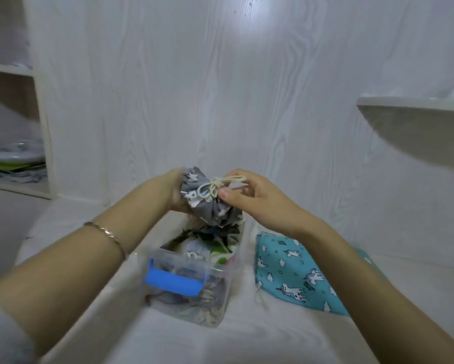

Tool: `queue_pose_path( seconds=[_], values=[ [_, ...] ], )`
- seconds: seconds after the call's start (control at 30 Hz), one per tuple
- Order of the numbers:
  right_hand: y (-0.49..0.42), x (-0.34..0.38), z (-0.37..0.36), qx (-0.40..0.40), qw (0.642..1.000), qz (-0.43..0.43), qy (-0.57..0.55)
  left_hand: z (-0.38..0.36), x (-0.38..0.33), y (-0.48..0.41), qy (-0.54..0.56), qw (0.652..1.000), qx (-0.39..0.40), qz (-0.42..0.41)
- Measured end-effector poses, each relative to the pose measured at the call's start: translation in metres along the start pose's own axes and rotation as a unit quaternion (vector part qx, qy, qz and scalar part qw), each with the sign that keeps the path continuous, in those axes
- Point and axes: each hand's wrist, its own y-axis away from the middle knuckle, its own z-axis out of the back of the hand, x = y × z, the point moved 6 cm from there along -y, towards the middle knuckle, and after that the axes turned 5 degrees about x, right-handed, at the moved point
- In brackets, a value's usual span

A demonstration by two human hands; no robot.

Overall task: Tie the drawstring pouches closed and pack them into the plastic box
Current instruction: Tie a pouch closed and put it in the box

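I hold a grey pouch with white prints in the air above the far end of the clear plastic box. My left hand grips the pouch's body from the left. My right hand pinches its cream drawstring, which is looped into a bow at the gathered mouth. The box has a blue handle and holds several patterned pouches. A teal pouch with white unicorns lies flat on the white surface to the right of the box, partly under my right forearm.
A white wood-grain wall stands close behind. A shelf unit with dishes is at the left. A white rounded shelf juts out at the upper right. The work surface is white.
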Motion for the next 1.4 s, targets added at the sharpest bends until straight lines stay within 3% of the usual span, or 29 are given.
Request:
queue_pose_path(
  seconds=[0.07, 0.13, 0.17, 0.23, 0.3, 0.37, 0.47, 0.57, 0.67, 0.73, 0.97, 1.07, 1.13, 1.2, 1.3, 1.33, 1.4],
  values=[
    [0.0, -0.012, -0.017, 0.047, 0.998, -0.022, 0.028, 0.02, -0.011, 0.02, -0.101, 0.994, -0.04, -0.001],
    [-0.003, -0.022, -0.037, 0.114, 0.991, -0.047, 0.058, 0.031, -0.03, 0.033, -0.226, 0.968, -0.084, -0.072],
    [-0.004, -0.023, -0.045, 0.151, 0.983, -0.061, 0.08, 0.027, -0.037, 0.039, -0.305, 0.942, -0.056, -0.13],
    [-0.01, -0.022, -0.049, 0.208, 0.967, -0.101, 0.108, 0.008, -0.025, 0.054, -0.426, 0.894, 0.086, -0.106],
    [-0.028, -0.029, -0.031, 0.175, 0.971, -0.137, 0.093, -0.005, -0.001, 0.058, -0.571, 0.8, 0.181, -0.037],
    [-0.056, -0.053, 0.0, 0.083, 0.968, -0.171, 0.162, -0.002, 0.013, 0.044, -0.672, 0.722, 0.165, -0.017],
    [-0.086, -0.096, 0.022, 0.045, 0.901, -0.256, 0.346, 0.006, 0.038, 0.022, -0.701, 0.688, 0.173, 0.074],
    [-0.099, -0.125, 0.011, 0.107, 0.849, -0.31, 0.415, 0.01, 0.066, 0.012, -0.698, 0.66, 0.211, 0.181],
    [-0.106, -0.137, -0.005, 0.174, 0.819, -0.335, 0.433, 0.01, 0.084, 0.007, -0.708, 0.625, 0.228, 0.236],
    [-0.107, -0.144, -0.014, 0.207, 0.816, -0.356, 0.405, 0.014, 0.089, 0.006, -0.703, 0.627, 0.225, 0.251],
    [-0.107, -0.135, -0.034, 0.207, 0.888, -0.295, 0.284, 0.017, 0.091, 0.009, -0.685, 0.638, 0.242, 0.255],
    [-0.11, -0.123, -0.023, 0.175, 0.896, -0.252, 0.32, 0.014, 0.087, 0.011, -0.706, 0.629, 0.24, 0.221],
    [-0.113, -0.117, -0.009, 0.13, 0.86, -0.229, 0.437, 0.015, 0.087, 0.011, -0.702, 0.641, 0.232, 0.206],
    [-0.108, -0.122, -0.007, 0.148, 0.798, -0.259, 0.523, 0.016, 0.085, 0.01, -0.695, 0.655, 0.229, 0.188],
    [-0.11, -0.123, -0.016, 0.174, 0.727, -0.255, 0.613, 0.013, 0.07, 0.012, -0.724, 0.641, 0.225, 0.12],
    [-0.116, -0.115, -0.019, 0.164, 0.722, -0.221, 0.635, 0.012, 0.064, 0.012, -0.728, 0.643, 0.218, 0.095],
    [-0.127, -0.102, -0.026, 0.17, 0.744, -0.154, 0.628, 0.008, 0.056, 0.01, -0.717, 0.66, 0.214, 0.065]
  ],
)
